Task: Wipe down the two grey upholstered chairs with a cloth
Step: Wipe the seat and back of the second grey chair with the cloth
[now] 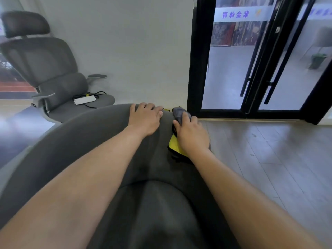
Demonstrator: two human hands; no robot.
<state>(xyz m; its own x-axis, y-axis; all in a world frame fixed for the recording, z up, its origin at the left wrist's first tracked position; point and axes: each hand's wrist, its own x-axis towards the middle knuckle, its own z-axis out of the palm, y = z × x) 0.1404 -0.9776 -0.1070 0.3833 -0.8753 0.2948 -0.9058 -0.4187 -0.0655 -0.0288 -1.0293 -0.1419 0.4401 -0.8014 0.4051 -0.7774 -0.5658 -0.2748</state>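
**Inspection: right hand gripping cloth at the edge of the near chair**

Two grey chairs are showing. The near chair point(100, 141) is filling the lower frame, its padded surface running under both your forearms. The second chair point(48, 69), with headrest and armrests, is standing well apart at the upper left against the white wall point(134, 42). Its seat is carrying one white power strip point(84, 100) with black cables trailing from it.

To the right, black-framed glass doors point(260, 60) are standing above a pale plank floor point(269, 159).

You are resting your left hand point(143, 119) flat and open on the top edge of the near chair, fingers spread and curling slightly over the rim, grasping nothing. You are closing your right hand point(192, 133) around one grey cloth point(179, 113), which is bunching out past your fingertips at the chair's right edge. Beneath that hand a yellow and black item point(175, 146) is lying against the chair's side; what it is cannot be determined.

Count: two chairs, one cloth, one power strip.
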